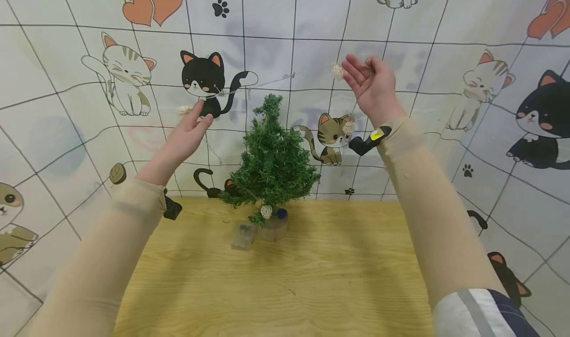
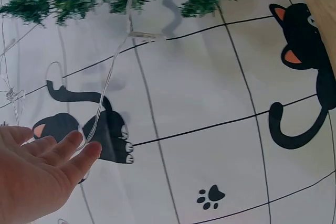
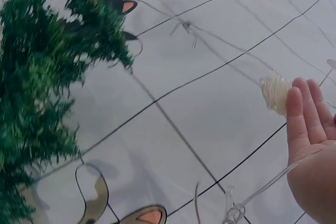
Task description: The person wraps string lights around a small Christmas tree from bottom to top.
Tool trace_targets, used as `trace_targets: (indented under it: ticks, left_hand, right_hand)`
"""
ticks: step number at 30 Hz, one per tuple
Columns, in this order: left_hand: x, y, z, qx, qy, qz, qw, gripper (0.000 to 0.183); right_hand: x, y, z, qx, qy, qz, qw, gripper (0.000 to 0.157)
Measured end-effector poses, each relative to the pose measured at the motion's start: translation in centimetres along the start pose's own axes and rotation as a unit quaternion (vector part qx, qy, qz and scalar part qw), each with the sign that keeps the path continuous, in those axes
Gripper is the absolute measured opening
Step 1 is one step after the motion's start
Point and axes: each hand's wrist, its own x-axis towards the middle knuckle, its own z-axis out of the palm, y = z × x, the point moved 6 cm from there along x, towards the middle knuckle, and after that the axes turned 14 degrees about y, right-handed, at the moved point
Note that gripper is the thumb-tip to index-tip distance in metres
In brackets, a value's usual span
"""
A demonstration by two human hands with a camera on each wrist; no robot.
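Note:
A thin clear-wired string light [image 1: 272, 81] with pale woven balls stretches between my raised hands, above the small green artificial Christmas tree [image 1: 278, 161]. My left hand [image 1: 180, 138], left of the tree, has straight fingers with the wire looped over them; a woven ball [image 1: 183, 110] hangs beside the fingertips. On the right, higher up, my right hand [image 1: 375, 87] pinches the wire between thumb and index finger, its other fingers extended. A woven ball [image 3: 275, 95] sits right at those fingertips. Another ball [image 1: 349, 125] dangles below that hand.
The tree's round base [image 1: 273, 229] stands on the wood-grain table [image 1: 285, 282] near the back cloth. Left of it lies a clear plastic box [image 1: 243, 236]. A woven ball [image 1: 265, 212] and a blue round piece [image 1: 282, 213] show at the lowest branches. Cat-print cloth [image 1: 276, 20] surrounds the table.

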Motion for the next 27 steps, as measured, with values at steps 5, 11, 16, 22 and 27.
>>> trace_targets:
  ticks: [5,11,16,22,27]
  left_hand:
    - [0.6,-1.9,1.3,0.034,-0.010,0.007,0.9993,0.073]
    - [0.6,-2.7,2.6,0.063,-0.051,0.014,0.9966,0.073]
    - [0.7,-2.9,4.6,0.048,-0.092,0.015,0.9944,0.074]
    - [0.7,-3.7,5.7,0.010,-0.118,-0.041,0.9921,0.082]
    - [0.9,-4.3,5.3,-0.033,-0.115,-0.100,0.9877,0.082]
  right_hand:
    - [1.1,0.9,-0.5,-0.112,-0.043,-0.076,0.990,0.024]
    - [2.0,1.9,-1.0,-0.297,-0.076,-0.145,0.941,0.021]
    - [2.9,2.2,-2.7,-0.433,-0.045,-0.168,0.884,0.026]
    - [3.0,2.9,-5.0,-0.522,-0.037,-0.182,0.832,0.028]
    - [3.3,2.9,-5.9,-0.534,-0.029,-0.188,0.824,0.029]
